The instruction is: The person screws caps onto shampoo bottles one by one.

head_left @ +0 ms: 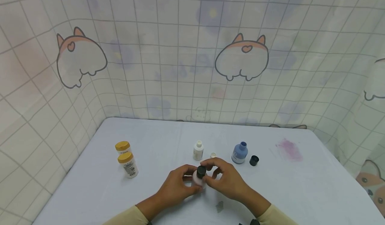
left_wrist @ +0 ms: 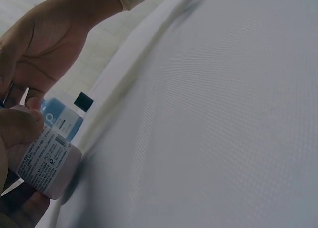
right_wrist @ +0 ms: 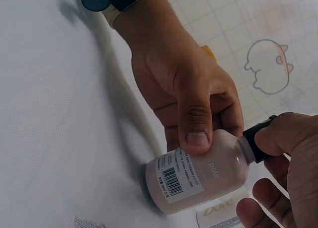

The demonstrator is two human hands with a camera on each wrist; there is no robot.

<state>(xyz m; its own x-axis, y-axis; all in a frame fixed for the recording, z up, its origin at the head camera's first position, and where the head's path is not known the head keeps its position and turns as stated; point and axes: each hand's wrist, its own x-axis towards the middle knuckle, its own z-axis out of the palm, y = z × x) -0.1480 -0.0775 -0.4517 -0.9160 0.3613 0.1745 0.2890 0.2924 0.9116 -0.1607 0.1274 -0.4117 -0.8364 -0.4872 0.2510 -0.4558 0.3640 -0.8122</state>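
A pale pink bottle (head_left: pixel 197 180) with a white printed label stands upright on the table. My left hand (head_left: pixel 179 185) grips its body, the thumb lying across the side in the right wrist view. My right hand (head_left: pixel 227 182) pinches the black cap (right_wrist: pixel 255 140) at the bottle's neck; whether the cap is loose cannot be told. Behind the hands stands a small white bottle (head_left: pixel 198 151) without a cap, and a small white cap (head_left: pixel 213 155) lies near it. Farther right is a blue bottle (head_left: pixel 239 154), its neck uncovered, with a separate black cap (head_left: pixel 254 160) beside it.
Two white bottles with yellow lids, a front one (head_left: pixel 130 168) and a rear one (head_left: pixel 122 147), stand at the left. A pink stain (head_left: pixel 290 149) marks the white table (head_left: pixel 90 191) at the right. A patterned curtain (head_left: pixel 168 61) encloses the back and sides.
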